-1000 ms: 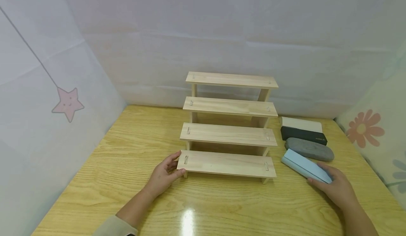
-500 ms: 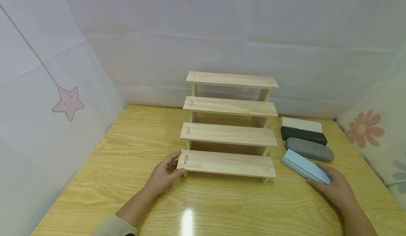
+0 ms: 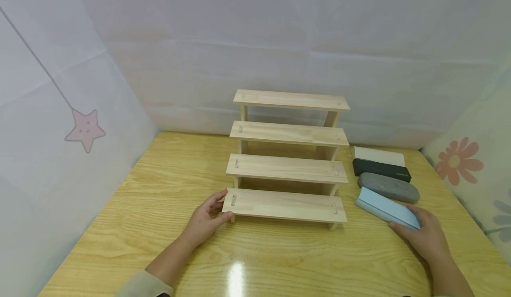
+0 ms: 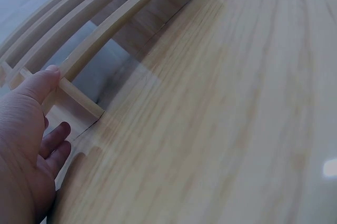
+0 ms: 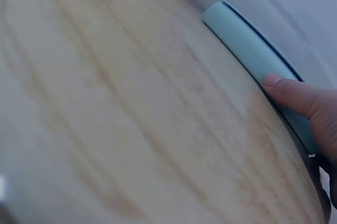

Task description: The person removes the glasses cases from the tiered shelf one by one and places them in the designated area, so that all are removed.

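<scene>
A light wooden stepped rack (image 3: pixel 286 168) with several tiers stands near the middle of the table. My left hand (image 3: pixel 204 220) grips the left end of its lowest shelf (image 3: pixel 283 205). In the left wrist view the thumb (image 4: pixel 45 83) presses on that shelf's corner, while other fingers curl below. To the right of the rack, my right hand (image 3: pixel 425 235) holds the near end of a light blue glasses case (image 3: pixel 387 209), lying on the table. The right wrist view shows the thumb on the case's (image 5: pixel 253 50) side; the other fingers are mostly hidden.
Behind the blue case lie a grey oblong case (image 3: pixel 389 187), a black case (image 3: pixel 381 170) with small lettering, and a cream-coloured case (image 3: pixel 378 156). White cloth walls (image 3: pixel 191 75) enclose the wooden table (image 3: pixel 159 190) at the back and sides.
The light blue case has turned slightly, its near end shifting a little to the right with my right hand. My left hand stays on the lowest shelf.
</scene>
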`<state>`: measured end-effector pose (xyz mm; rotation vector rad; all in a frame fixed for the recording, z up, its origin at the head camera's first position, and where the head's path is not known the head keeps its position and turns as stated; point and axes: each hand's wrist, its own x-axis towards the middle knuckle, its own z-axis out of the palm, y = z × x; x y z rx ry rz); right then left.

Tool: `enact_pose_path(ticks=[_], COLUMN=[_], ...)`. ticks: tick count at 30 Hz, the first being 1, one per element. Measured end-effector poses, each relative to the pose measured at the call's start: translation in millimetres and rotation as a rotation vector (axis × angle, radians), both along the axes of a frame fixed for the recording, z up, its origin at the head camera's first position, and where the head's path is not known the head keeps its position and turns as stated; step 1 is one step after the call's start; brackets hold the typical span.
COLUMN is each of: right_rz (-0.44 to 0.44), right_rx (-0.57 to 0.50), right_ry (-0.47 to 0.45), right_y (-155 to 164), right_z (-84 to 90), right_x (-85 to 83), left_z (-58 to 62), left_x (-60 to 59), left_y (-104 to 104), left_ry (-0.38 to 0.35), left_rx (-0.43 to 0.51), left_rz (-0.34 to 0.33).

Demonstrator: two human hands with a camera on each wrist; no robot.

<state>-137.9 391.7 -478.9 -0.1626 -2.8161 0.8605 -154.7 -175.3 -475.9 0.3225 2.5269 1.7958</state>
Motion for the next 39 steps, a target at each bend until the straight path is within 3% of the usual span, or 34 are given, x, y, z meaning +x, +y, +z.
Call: enact_pose_path(ticks=[4,13,29,39], right_rz=[-0.056,-0.211,-0.268,-0.203], right_rx=[-0.017,-0.137,-0.159,-0.174], right_ry=[0.014,-0.144,-0.143,-0.106], right_y=[0,4,6,6], right_z=[0.2,4.2,4.8,7.6], right_x=[0.5,-5.0,-11.3,-9.0], left_z=[0.8,2.2,-0.6,-0.8], left_x=[0.3,1.8,2.3,3.2], left_y=[0,0,-2,-2], left_ry=[-0.004,0.002,0.006,-0.014], left_rx=[0.003,-0.004,-0.015,0.002], left_rz=[-0.003,-0.006,0.011,0.006])
